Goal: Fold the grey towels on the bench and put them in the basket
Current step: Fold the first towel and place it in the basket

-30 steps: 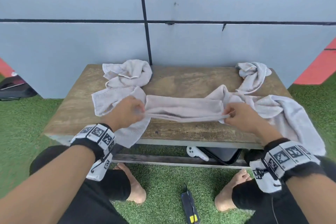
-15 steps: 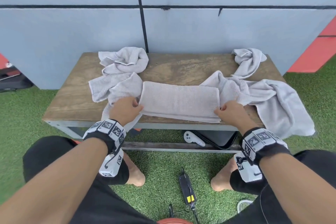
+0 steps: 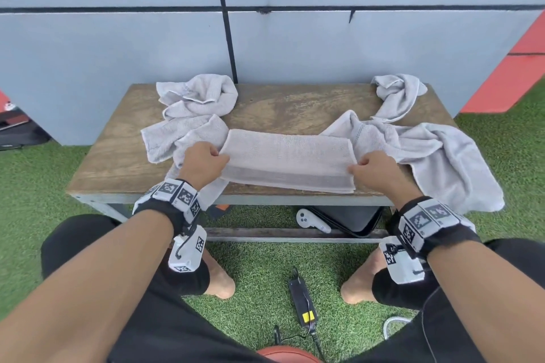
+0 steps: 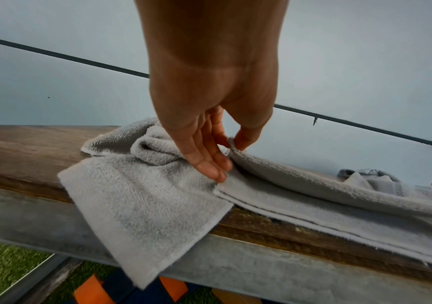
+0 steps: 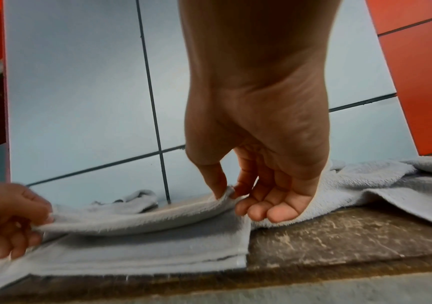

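Folded grey towel (image 3: 287, 160): lies flat across the front middle of the bench (image 3: 112, 156), long side parallel to the front edge, folded into a narrow band with stacked layers showing along the near edge. Its upper layer is raised slightly off the lower ones at both ends; both wrist views show a gap under the lifted flap.

Left hand (image 3: 203, 163): at the towel's left end, thumb and forefinger pinching the corner of the upper layer; the other fingers (image 4: 209, 164) extend downward and touch the cloth beneath. The towel runs away from this hand toward the right.

Right hand (image 3: 374, 169): at the towel's right end, thumb and forefinger pinching the corner of the upper layer; the remaining fingers (image 5: 282, 207) hang loosely curled just above the bench and the neighbouring cloth. The towel runs away from this hand toward the left, spanning the space between the two hands.

Loose towel, left (image 3: 191, 115): crumpled heap at the back left of the bench, one end passing under the left hand and hanging over the front edge.

Loose towel, right (image 3: 436, 156): spread beside the folded towel's right end, draping over the bench's right front corner.

Small crumpled towel (image 3: 396, 93): at the back right corner.

Under the bench: a white controller (image 3: 309, 219) on green turf (image 3: 265, 280); a black adapter (image 3: 302, 300) nearer the person's feet
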Available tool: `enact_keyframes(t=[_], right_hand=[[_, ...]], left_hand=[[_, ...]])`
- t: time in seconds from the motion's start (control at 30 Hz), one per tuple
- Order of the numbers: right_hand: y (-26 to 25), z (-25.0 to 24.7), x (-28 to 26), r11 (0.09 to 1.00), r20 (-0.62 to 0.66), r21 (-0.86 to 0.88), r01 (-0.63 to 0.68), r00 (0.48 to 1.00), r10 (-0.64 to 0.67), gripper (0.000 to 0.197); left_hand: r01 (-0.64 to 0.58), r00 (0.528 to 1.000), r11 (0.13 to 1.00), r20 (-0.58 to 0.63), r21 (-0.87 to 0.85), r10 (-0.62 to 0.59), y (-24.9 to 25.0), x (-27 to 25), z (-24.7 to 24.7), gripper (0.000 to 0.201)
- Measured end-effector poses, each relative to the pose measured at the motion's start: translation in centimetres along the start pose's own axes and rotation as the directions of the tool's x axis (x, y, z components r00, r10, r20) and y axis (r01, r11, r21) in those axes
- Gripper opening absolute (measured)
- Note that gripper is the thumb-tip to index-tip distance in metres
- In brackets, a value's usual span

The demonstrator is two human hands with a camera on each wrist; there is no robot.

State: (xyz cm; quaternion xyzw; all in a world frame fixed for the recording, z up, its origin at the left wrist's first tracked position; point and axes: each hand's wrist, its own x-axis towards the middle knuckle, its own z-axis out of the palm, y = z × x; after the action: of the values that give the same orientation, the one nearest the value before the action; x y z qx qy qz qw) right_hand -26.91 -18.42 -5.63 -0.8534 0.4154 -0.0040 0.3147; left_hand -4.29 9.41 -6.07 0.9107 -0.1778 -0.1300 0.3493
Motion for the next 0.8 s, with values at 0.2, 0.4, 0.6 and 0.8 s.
enact_keyframes(t=[0.2, 0.4, 0.6, 0.8], right_hand=[[0.0, -0.4, -0.6, 0.999, 0.126, 0.037, -0.028, 0.992, 0.024, 0.018], [0.7, 0.5, -0.2, 0.998, 0.099, -0.038, -0.044, 0.994, 0.048, 0.031], [1.1, 0.9, 0.2, 0.996, 0.137, -0.070, -0.053, 0.989, 0.062, 0.024], [0.2, 1.0, 0.4, 0.978, 0.076, -0.194, -0.071, 0.993, 0.087, 0.030]], left_hand=[[0.055, 0.998, 0.991, 0.022, -0.119, -0.053, -0.6, -0.6, 0.3, 0.032], [0.058, 0.998, 0.993, 0.022, -0.106, -0.056, -0.7, -0.8, 0.7, 0.034], [0.094, 0.995, 0.995, -0.020, -0.023, -0.095, -0.6, -0.8, 1.0, 0.017], [0.012, 0.978, 1.000, -0.207, 0.017, -0.008, 0.2, -0.5, 1.6, 0.015]])
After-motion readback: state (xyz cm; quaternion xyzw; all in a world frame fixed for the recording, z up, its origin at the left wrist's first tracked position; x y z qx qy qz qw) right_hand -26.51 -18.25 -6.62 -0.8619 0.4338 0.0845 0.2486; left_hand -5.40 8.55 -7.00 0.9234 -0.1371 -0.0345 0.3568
